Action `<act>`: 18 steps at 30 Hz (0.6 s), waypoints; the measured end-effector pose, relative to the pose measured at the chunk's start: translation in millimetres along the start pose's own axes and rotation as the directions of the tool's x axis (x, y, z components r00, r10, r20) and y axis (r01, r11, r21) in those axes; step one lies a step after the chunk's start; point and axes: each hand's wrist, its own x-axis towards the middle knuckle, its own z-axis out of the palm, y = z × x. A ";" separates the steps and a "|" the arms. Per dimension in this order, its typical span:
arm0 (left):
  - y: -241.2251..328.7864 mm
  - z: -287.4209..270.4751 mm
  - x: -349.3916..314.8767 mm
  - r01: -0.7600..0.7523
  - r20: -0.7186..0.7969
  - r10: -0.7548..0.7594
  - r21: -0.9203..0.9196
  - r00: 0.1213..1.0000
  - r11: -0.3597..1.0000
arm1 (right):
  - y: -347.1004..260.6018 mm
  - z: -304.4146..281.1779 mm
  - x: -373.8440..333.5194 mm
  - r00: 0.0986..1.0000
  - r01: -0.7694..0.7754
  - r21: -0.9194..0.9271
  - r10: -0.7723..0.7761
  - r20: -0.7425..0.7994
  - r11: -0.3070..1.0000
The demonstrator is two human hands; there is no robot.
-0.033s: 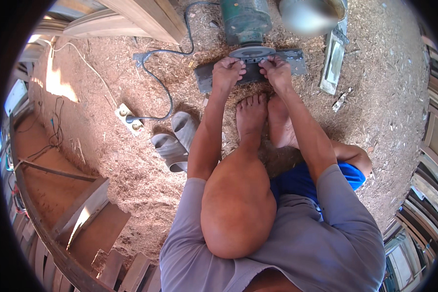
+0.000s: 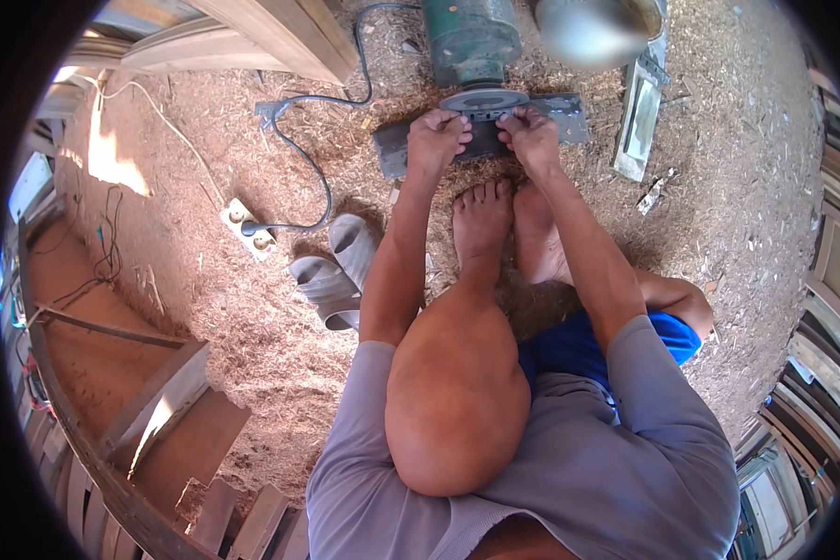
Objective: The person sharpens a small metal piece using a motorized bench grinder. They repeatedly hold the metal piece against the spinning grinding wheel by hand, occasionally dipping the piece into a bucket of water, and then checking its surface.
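My left hand [image 2: 439,138] and my right hand [image 2: 531,136] are both closed at the grinding wheel [image 2: 485,99], fingers bent in a pinch. Between them runs a narrow dark metal strip with slots [image 2: 487,117], close against the wheel's near edge; whether it touches cannot be told. My fingers cover its ends. The wheel sits on the near end of a green electric motor [image 2: 471,47]. Under my hands a dark flat board [image 2: 397,151] lies across the ground.
A dark cable runs from the motor to a white power strip [image 2: 248,229] on the left. Grey sandals [image 2: 331,271] lie by my left forearm. A metal-faced bar [image 2: 637,121] and a round pot [image 2: 593,33] are at right. Wood shavings cover the ground; timber frames [image 2: 271,37] stand far left.
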 end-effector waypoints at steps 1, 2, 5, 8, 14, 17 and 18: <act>-0.6 -0.2 1.5 -0.014 0.009 0.014 -0.017 1.000 1.000 | -0.1 -0.1 -0.1 1.000 -0.006 0.003 0.006 -0.004 1.000; -1.6 -0.8 3.8 -0.027 0.015 0.028 -0.037 0.999 0.999 | -0.4 1.5 -1.1 1.000 -0.014 0.026 0.015 -0.020 1.000; -4.6 1.0 9.1 -0.031 0.025 0.032 -0.067 0.999 0.997 | 0.6 5.4 -2.0 0.998 -0.031 0.075 0.035 -0.057 0.997; -5.9 2.9 10.5 -0.029 0.018 0.030 -0.060 0.999 0.998 | 2.9 4.8 0.3 0.997 -0.031 0.085 0.036 -0.066 0.996; -6.6 1.6 7.4 -0.055 0.001 0.055 -0.102 0.998 0.993 | 2.3 7.6 -2.3 0.999 -0.012 0.003 0.012 -0.041 1.000; -6.1 1.2 5.5 -0.059 -0.015 0.057 -0.140 0.998 0.988 | 7.3 9.7 -0.4 0.999 -0.001 0.019 0.002 -0.045 1.000; -5.3 2.4 4.7 -0.064 -0.017 0.063 -0.156 0.998 0.986 | 11.3 9.8 2.8 0.999 0.010 0.034 -0.009 -0.044 0.999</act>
